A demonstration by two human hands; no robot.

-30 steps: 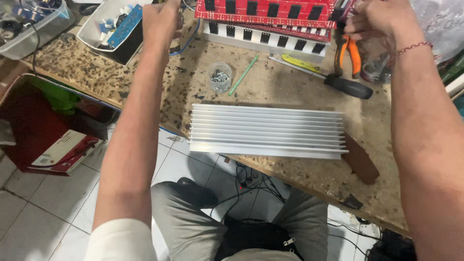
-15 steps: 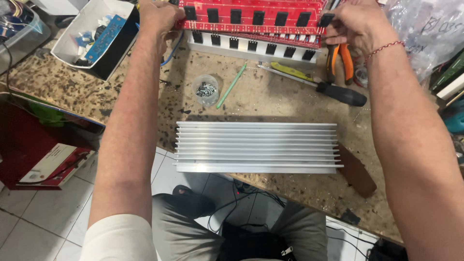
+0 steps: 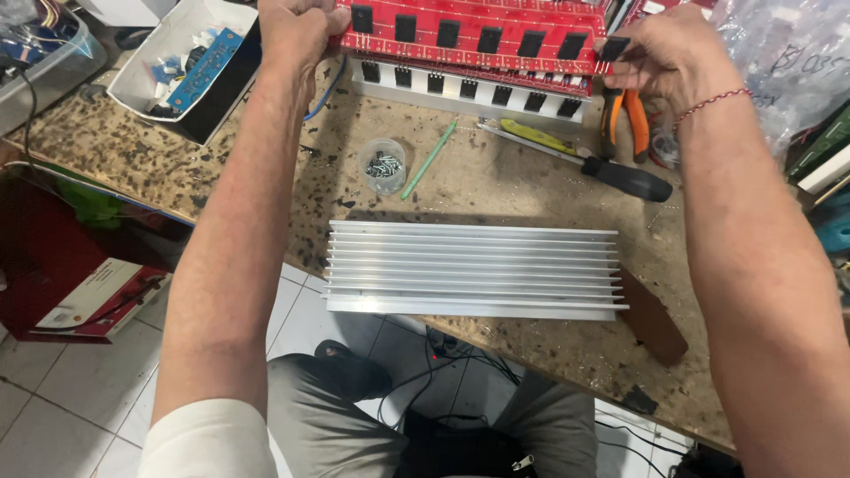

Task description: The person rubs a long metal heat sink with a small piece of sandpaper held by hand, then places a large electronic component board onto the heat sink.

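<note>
- My left hand [image 3: 297,31] grips the left end of the red board [image 3: 469,35], fingers curled shut over its edge.
- My right hand [image 3: 668,57] pinches the board's right end, thumb and fingertips closed on a black part at that corner.
- The board is long and red, with a row of black square parts along it; I hold it at the far side of the bench [image 3: 496,177], just above a white block [image 3: 460,88] that carries its own row of black parts. I cannot tell whether board and block touch.
- Nearer to me lies a finned metal heatsink [image 3: 474,270], flat on the bench with its fins running left to right, its near edge close to the bench edge. Neither hand touches it.
- Between heatsink and board stand a small clear cup of screws [image 3: 383,165] and, just beside it, a thin green stick [image 3: 430,159] lying at a slant.
- Right of those lies a black-handled screwdriver [image 3: 611,173] with a yellow-green tool [image 3: 531,134] near its shaft; orange-handled pliers [image 3: 624,115] sit under my right hand.
- A dark brown piece [image 3: 651,314] lies at the heatsink's right end.
- At far left, a white tray [image 3: 150,66] holds a blue board [image 3: 205,62] and small bits.
- A clear plastic bag [image 3: 788,53] sits at far right, behind my wrist, which wears a red thread band [image 3: 708,104].
- Below the bench edge are my knees in grey trousers [image 3: 328,425], white floor tiles and a red box [image 3: 53,265].
</note>
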